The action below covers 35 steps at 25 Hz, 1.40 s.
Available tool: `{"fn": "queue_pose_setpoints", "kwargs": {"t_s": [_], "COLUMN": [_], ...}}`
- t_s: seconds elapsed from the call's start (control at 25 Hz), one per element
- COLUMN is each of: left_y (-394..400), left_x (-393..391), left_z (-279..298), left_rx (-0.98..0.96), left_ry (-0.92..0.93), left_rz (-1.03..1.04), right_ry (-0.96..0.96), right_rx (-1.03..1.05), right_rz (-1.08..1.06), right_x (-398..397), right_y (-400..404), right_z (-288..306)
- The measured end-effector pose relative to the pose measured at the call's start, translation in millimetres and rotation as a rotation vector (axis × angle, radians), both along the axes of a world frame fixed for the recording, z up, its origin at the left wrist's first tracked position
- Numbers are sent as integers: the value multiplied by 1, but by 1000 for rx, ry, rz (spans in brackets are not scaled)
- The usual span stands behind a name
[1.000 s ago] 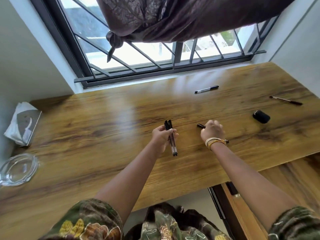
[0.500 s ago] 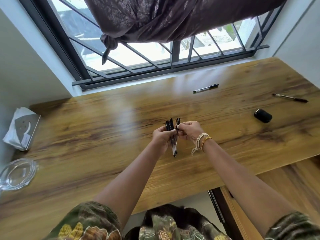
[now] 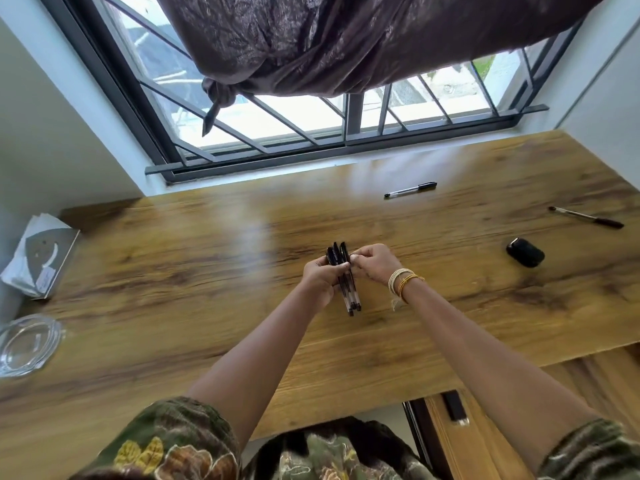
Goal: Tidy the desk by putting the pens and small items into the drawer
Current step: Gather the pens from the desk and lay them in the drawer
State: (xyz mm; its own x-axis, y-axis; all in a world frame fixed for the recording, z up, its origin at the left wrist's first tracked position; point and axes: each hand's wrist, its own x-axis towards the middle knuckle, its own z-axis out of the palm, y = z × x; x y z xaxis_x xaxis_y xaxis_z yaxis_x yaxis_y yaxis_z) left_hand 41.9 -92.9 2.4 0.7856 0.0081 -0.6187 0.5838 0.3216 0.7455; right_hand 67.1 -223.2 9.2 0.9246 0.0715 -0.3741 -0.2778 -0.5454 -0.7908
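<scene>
My left hand (image 3: 320, 277) is closed around a bundle of three black-capped pens (image 3: 349, 292), caps pointing away from me, over the middle of the wooden desk (image 3: 173, 289). My right hand (image 3: 377, 263) pinches the same bundle near the caps from the right. A further black-capped pen (image 3: 410, 189) lies near the window. Another pen (image 3: 587, 217) lies at the far right. A small black case (image 3: 525, 252) sits on the desk right of my hands. The open drawer (image 3: 485, 441) shows below the desk's front edge at the right, with a small dark item (image 3: 455, 407) in it.
A glass ashtray (image 3: 27, 344) rests at the desk's left front. A tissue pack (image 3: 40, 259) lies at the left edge behind it. A barred window (image 3: 346, 133) and a knotted dark curtain (image 3: 346, 43) are beyond the desk.
My right hand picked a pen off the desk, carried it left and added it to the two pens in my left hand. Both hands now hold the bundle together.
</scene>
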Motion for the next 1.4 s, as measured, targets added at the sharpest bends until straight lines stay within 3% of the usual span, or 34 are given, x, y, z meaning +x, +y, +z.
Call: {"fn": "queue_pose_setpoints", "kwargs": {"t_s": [0.36, 0.72, 0.96, 1.08, 1.2, 1.32, 1.4], "left_y": [9, 23, 17, 10, 4, -3, -7], "left_x": [60, 112, 124, 123, 123, 122, 118], "left_z": [6, -14, -27, -26, -21, -18, -15], "left_rx": [-16, -11, -37, -46, -69, -106, -143], "left_ry": [0, -22, -16, -22, -32, -13, -13], "left_rz": [66, 50, 73, 105, 140, 209, 249], "right_ry": [-234, -141, -345, -296, -227, -139, -126], "right_rx": [-449, -780, -820, -715, -369, -65, -23], "right_rz": [-85, -152, -346, -460, -533, -289, -150], "right_x": [94, 151, 141, 135, 122, 97, 84], "right_y": [-36, -51, -62, -67, -55, -28, -14], "right_z": [-5, -24, -29, -23, -14, -2, 2]}}
